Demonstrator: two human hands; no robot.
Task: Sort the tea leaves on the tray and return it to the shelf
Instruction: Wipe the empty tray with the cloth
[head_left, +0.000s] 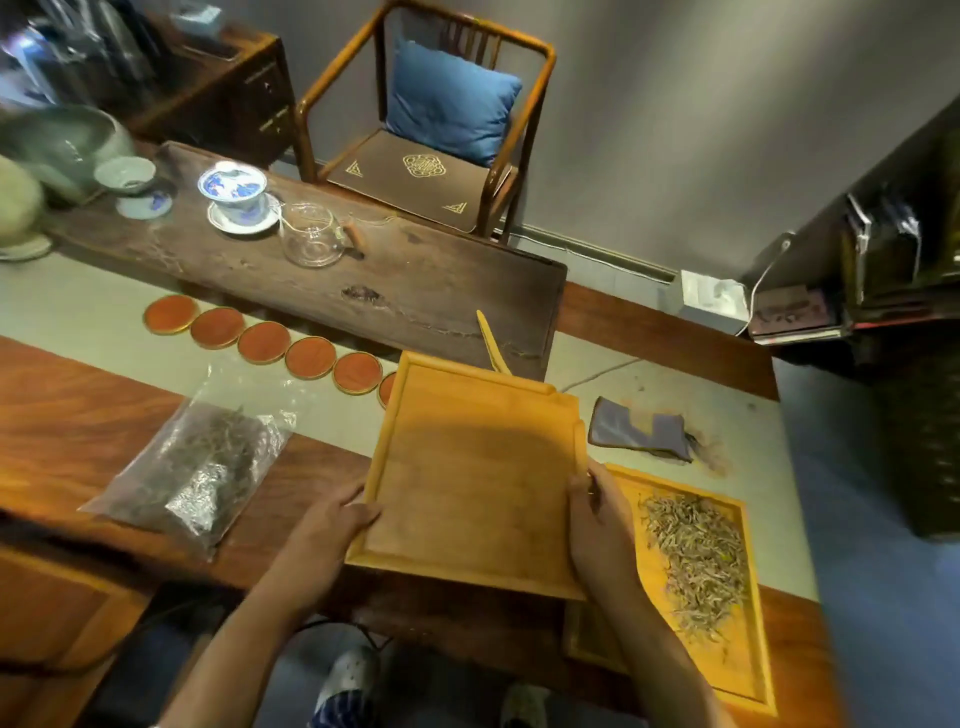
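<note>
While both hands, left hand (340, 519) and right hand (597, 512), grip the empty tray (467, 467) by its side edges above the table's near edge, tea leaves (696, 551) lie on the second tray (748, 665) at the right; next move likely carrying it shelfward.

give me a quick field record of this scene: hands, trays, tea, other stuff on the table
left hand: grips the left edge of the empty tray
right hand: grips the right edge of the empty tray
empty tray: bamboo, held over the table, no leaves on it
second tray: flat on the table, to the right
tea leaves: loose pile on the second tray
plastic bag: on the table to the left, holds dark leaves
coasters: row of round red ones behind the empty tray
</note>
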